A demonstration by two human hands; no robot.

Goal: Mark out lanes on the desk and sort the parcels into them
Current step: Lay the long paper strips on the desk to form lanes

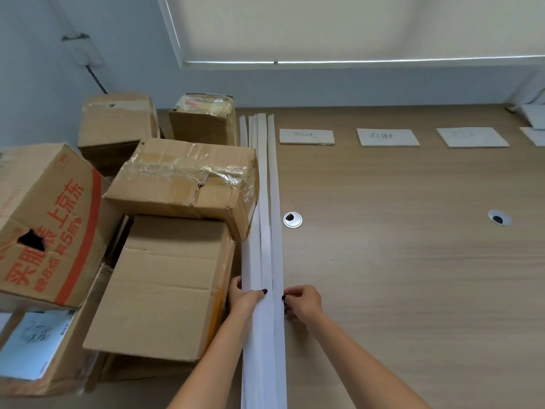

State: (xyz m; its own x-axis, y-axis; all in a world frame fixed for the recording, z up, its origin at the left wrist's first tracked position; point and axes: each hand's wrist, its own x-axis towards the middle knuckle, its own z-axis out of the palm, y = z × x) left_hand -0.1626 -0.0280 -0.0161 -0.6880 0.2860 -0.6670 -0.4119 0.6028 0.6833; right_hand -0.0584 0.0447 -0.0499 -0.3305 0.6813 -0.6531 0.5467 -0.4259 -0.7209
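1. A bundle of long white paper strips [267, 231] lies on the wooden desk [398, 246]. They are narrow, flat and thin, several side by side and partly overlapping, with small dark gaps between them.
2. Their long axis runs from 6 o'clock, at the person's edge of the desk, to 12 o'clock, where the far ends fan slightly apart near the wall.
3. The strips sit left of the desk's middle, just beside the pile of parcels.
4. The left hand [244, 296] holds the left side of the bundle, thumb laid over the top of the strips and fingers curled at their left edge.
5. The right hand [302, 302] pinches the right edge of the rightmost strip [275, 202], fingers curled in at the edge.
6. The parcels are brown cardboard boxes at 9 to 10 o'clock of the strips: a taped box [188, 184] tilted on top of a plain box [165, 287], a red-lettered box [47, 225] further left, and two smaller boxes [118, 125] [203, 119] at the back.
7. Three white label cards [306, 136] [387, 137] [472, 137] with handwriting lie in a row at 1 to 2 o'clock, well apart from the strips.
8. A round cable grommet [292, 220] sits just right of the strips; a second one [499, 217] is further toward 3 o'clock.
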